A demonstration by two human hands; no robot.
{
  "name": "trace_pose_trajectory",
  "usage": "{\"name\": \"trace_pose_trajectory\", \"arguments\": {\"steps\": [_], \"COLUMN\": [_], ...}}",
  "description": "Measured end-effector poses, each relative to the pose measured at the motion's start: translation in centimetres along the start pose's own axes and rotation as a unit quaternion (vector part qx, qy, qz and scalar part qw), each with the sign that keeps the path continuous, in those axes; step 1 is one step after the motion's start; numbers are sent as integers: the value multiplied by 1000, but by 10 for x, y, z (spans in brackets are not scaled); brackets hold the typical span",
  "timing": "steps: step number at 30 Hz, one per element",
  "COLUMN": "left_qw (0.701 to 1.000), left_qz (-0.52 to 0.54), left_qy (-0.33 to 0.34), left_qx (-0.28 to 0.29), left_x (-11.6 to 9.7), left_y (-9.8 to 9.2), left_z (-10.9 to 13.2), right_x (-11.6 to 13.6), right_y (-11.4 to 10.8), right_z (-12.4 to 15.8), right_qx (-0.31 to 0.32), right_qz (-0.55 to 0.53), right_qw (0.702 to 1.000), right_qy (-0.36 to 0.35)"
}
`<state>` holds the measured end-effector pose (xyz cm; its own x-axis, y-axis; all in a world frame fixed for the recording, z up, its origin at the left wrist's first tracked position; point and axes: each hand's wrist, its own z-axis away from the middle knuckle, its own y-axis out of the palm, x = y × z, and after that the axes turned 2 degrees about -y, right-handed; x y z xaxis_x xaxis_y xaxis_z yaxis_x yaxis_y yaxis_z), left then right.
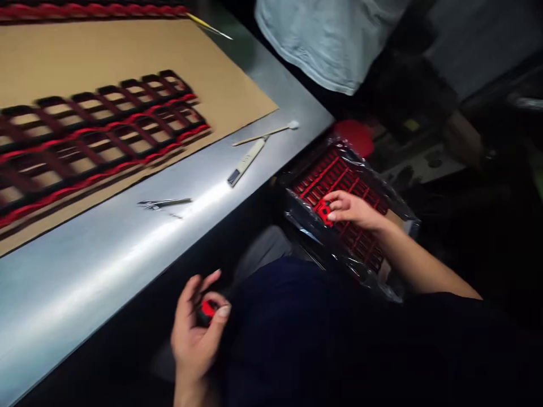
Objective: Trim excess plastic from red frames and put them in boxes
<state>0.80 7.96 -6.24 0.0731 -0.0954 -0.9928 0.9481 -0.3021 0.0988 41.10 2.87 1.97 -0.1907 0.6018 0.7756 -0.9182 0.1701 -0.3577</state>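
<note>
Down at the right, my right hand (350, 210) pinches a small red and black plastic part (324, 211) over a plastic-lined box (309, 226). Rows of similar red and dark parts (356, 183) lie inside that box. Below the table edge, my left hand (199, 325) is curled, thumb against a finger, around another red piece (208, 308); most of this piece is hidden by the fingers. On the table at the left, two rows of red and black frame-shaped parts (114, 113) stand on a cardboard sheet (237, 85), blurred by motion.
Near the metal table's (97, 271) edge lie a pale-handled knife (248, 161), a cotton swab (267, 134) and tweezers (165, 202). A yellow pointed tool (207, 25) rests at the back. Another person's light clothing (322, 39) shows beyond the table corner, near a red round object (354, 137).
</note>
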Motion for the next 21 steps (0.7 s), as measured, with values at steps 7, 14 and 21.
{"name": "trace_pose_trajectory", "arguments": {"steps": [7,14,21], "left_qw": [998,998,995], "left_qz": [49,53,72], "left_qy": [-21,-44,-46], "left_qx": [-31,-12,-42], "left_x": [2,0,-2], "left_y": [-1,1,1], "left_z": [-24,-29,-29], "right_x": [-113,-173,-183], "right_y": [-141,-127,-140], "right_z": [78,88,73], "right_qx": [-194,-217,-268], "right_qz": [308,342,265], "right_qw": [899,866,888], "right_qy": [244,294,262]}}
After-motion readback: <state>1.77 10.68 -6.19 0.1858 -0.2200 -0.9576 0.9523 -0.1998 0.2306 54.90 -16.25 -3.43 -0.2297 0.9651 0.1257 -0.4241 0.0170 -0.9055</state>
